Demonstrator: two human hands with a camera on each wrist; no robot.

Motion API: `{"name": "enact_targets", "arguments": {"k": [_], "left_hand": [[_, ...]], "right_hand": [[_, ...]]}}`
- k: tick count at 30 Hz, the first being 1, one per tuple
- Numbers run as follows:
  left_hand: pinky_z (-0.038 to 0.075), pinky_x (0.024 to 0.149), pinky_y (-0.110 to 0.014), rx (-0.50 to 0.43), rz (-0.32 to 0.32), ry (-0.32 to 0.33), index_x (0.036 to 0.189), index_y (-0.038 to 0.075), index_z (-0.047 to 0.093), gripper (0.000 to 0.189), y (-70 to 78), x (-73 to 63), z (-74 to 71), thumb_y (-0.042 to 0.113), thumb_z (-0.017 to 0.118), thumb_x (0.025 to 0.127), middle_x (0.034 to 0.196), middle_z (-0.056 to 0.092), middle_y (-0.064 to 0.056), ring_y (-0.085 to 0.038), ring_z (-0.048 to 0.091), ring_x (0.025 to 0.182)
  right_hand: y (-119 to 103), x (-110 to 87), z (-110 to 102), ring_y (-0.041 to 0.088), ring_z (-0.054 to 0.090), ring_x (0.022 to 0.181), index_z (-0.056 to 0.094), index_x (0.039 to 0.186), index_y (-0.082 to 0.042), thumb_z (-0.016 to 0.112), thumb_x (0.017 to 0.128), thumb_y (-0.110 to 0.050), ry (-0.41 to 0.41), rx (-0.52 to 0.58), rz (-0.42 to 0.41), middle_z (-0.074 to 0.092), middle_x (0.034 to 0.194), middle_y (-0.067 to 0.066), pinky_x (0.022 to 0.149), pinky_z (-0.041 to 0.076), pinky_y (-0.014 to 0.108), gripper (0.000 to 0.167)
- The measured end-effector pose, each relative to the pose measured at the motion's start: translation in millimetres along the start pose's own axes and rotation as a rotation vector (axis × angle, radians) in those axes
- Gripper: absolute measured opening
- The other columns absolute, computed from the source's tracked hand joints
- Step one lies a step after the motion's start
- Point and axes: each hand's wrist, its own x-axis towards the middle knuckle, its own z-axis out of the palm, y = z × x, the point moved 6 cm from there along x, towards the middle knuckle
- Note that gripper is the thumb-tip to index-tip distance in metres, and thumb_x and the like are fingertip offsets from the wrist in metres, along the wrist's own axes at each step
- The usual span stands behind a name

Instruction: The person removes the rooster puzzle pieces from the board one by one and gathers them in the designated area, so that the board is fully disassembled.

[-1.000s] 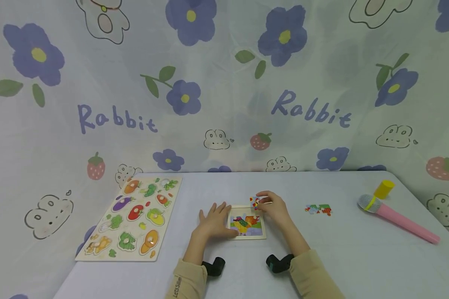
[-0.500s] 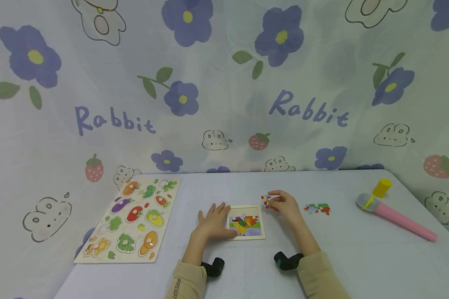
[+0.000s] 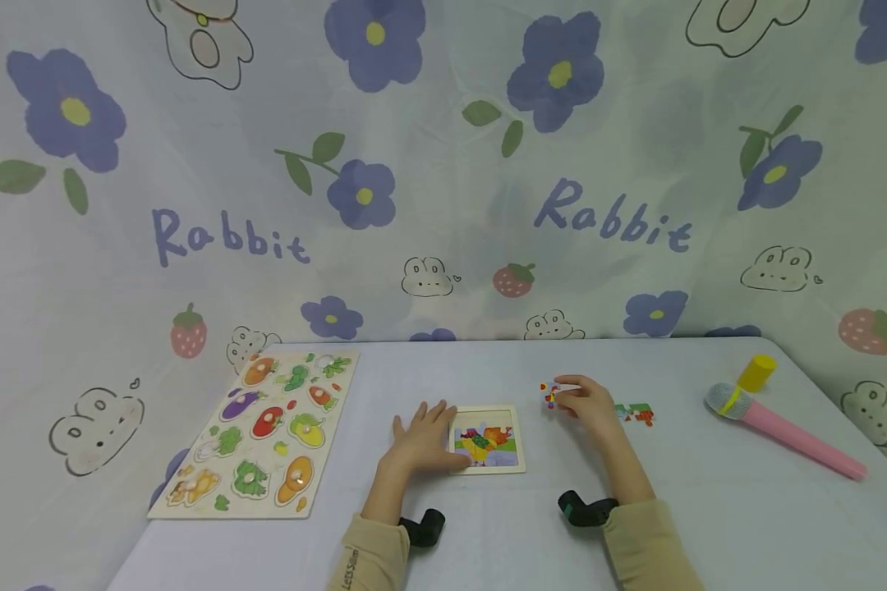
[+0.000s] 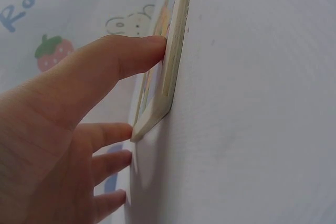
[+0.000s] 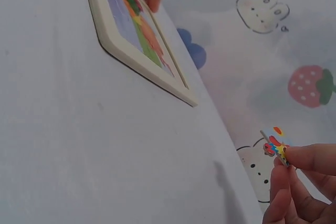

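A small wooden puzzle tray [image 3: 520,443] lies flat in mid-table, its lower part filled with a colourful bird picture and its upper strip bare. My left hand [image 3: 420,442] is spread at its left side; in the left wrist view the thumb [image 4: 142,51] presses on the tray's rim, and a fingertip touches the corner. To the tray's right, my right hand [image 3: 590,408] pinches a puzzle piece [image 5: 278,141] with red, yellow and blue print between thumb and fingers, held above the table. Behind that hand lie joined-looking loose puzzle pieces [image 3: 641,413], partly hidden.
On the left lies a large vegetable peg board [image 3: 318,460]. At the right are a pink toy microphone [image 3: 798,439] and a yellow cylinder [image 3: 757,373]. A printed curtain [image 3: 443,205] hangs behind the white table [image 3: 488,533].
My right hand has carried the pinched puzzle piece rightward, from over the tray's top edge to beside it, now partly covering the loose pieces. The left hand stays in place.
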Motion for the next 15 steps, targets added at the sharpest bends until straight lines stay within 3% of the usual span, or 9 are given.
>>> {"name": "enact_targets", "arguments": {"k": [9, 15], "left_hand": [[0.004, 0.100, -0.071, 0.000, -0.008, -0.003, 0.140, 0.010, 0.040, 0.085, -0.9, 0.2, 0.6, 0.047, 0.072, 0.070, 0.148, 0.031, -0.011, -0.038, 0.018, 0.138], [0.004, 0.099, -0.071, -0.002, 0.002, -0.005, 0.140, 0.009, 0.040, 0.085, -2.3, 1.8, 2.2, 0.048, 0.072, 0.071, 0.148, 0.031, -0.011, -0.038, 0.018, 0.138]], "right_hand": [[5, 1.0, -27, 0.004, 0.059, 0.068, 0.054, 0.123, 0.004, 0.060, 0.087, -0.009, 0.030, 0.023, 0.021, 0.064, 0.079, -0.005, 0.064, 0.048, 0.020, 0.039], [8, 0.1, -35, 0.001, 0.058, 0.068, 0.052, 0.124, 0.005, 0.061, 0.087, -0.009, 0.028, 0.045, 0.040, 0.064, 0.079, -0.007, 0.065, 0.047, 0.020, 0.042]]}}
